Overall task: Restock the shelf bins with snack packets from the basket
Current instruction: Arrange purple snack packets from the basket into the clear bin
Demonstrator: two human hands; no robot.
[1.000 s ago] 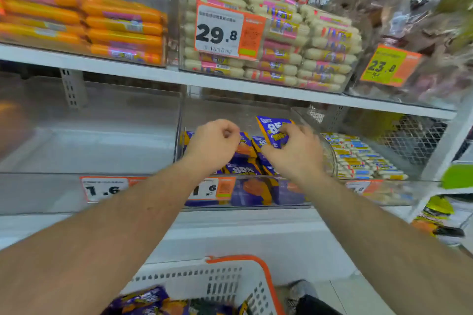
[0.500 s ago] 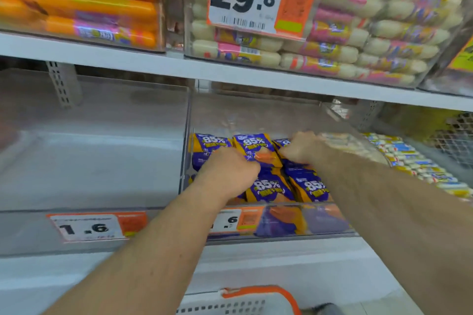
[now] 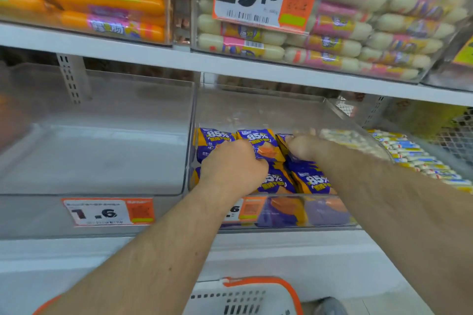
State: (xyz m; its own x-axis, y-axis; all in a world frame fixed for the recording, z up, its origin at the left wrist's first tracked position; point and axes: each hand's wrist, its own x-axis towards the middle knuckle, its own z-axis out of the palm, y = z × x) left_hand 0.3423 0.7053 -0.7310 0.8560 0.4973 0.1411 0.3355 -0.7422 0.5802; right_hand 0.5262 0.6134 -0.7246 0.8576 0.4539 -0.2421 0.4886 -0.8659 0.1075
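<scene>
Purple and orange snack packets (image 3: 311,179) marked 85% lie in two rows inside the clear middle shelf bin (image 3: 330,222). My left hand (image 3: 231,165) is knuckles-up over the left packets, its fingers curled down on the lower edge of the middle back-row packet (image 3: 263,144). My right hand (image 3: 304,147) reaches to the bin's back right and grips a packet (image 3: 281,140) there; that packet is mostly hidden by the hand. The white basket (image 3: 245,299) with an orange rim sits at the bottom edge; its contents are out of view.
A clear bin (image 3: 102,158) with nothing in it sits to the left, price tag 1.6 (image 3: 107,212) on its front. The shelf above (image 3: 256,65) holds orange sausages (image 3: 102,0) and white sausages (image 3: 358,41). Small packets (image 3: 422,158) fill the right bin.
Both hands have gone deeper into the middle bin. My right hand has carried its packet from above the bin down to the back-right row. The view has moved closer to the shelf.
</scene>
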